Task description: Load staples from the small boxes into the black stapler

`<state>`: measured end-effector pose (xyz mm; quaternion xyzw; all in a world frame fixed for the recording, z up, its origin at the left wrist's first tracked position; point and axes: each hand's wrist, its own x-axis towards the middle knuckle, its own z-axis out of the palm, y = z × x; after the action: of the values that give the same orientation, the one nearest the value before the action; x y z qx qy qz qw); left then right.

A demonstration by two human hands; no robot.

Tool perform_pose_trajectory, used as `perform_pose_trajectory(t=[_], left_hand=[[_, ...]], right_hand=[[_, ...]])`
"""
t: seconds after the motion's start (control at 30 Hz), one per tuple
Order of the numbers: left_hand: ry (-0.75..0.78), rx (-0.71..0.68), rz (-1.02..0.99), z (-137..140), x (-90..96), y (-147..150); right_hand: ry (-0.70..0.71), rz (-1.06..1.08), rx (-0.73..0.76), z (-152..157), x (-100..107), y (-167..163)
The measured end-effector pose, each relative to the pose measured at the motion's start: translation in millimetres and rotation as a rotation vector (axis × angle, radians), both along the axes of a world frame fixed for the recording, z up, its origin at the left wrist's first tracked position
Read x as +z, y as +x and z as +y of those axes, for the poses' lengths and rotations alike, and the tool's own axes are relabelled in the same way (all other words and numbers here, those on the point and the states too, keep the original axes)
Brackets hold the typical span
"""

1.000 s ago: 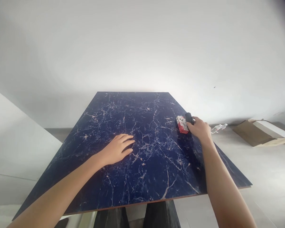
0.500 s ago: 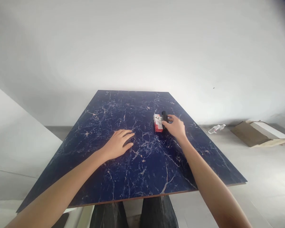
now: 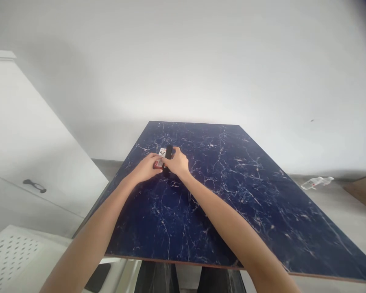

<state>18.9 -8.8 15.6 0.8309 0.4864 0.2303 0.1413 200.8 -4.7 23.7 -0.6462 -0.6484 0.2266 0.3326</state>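
Observation:
A small red-and-white box (image 3: 162, 151) and a dark, elongated black object (image 3: 168, 152) stand side by side on the left part of the blue marbled tabletop (image 3: 225, 183). My left hand (image 3: 144, 167) is closed around the near left part of the box, fingers over it and thumb at its near end. From the other side my right hand (image 3: 179, 163) grips the black object, with the thumb reaching across to the box. The fingers hide much of both things, and what kind of object the black one is does not show.
A white cabinet (image 3: 33, 134) with a dark handle stands left of the table. Below it is a white perforated surface (image 3: 15, 252). On the floor at right lie a clear plastic item (image 3: 317, 182) and part of a cardboard box (image 3: 364, 191). A wall rises behind the table.
My right hand has carried the box and black object leftward across the table. My left hand, earlier spread on the tabletop, now holds the box. The view has turned left.

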Motion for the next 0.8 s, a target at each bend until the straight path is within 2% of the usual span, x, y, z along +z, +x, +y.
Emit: perform_pose_trajectory(t=[0.1,0.17,0.27,0.37,0.5,0.67,0.8], left_hand=[[-0.011,0.007,0.029,9.8,5.2,-30.1],[-0.062,-0.008,0.025,11.0,8.1,-41.0],[-0.108,-0.005,-0.003,9.0,10.8,-42.1],[-0.109,0.031,-0.028,7.8,11.7,-35.5],[-0.151,0.028,-0.045,9.5,11.4,-33.2],[-0.176,0.029,-0.028,11.9,9.6,-40.2],[-0.099,0.113,-0.027,13.3,6.9,-45.0]], right_hand=[[-0.031,0.053,0.093,10.9,-1.2,-23.0],[-0.030,0.094,0.124,21.6,-1.9,-23.5],[-0.020,0.131,0.136,40.5,-4.6,-8.2],[-0.038,0.168,0.257,55.5,-11.0,8.7],[-0.056,0.185,0.385,65.0,-20.9,15.6],[-0.049,0.167,0.335,75.4,-27.1,21.4],[-0.074,0.132,0.297,81.2,-30.2,36.6]])
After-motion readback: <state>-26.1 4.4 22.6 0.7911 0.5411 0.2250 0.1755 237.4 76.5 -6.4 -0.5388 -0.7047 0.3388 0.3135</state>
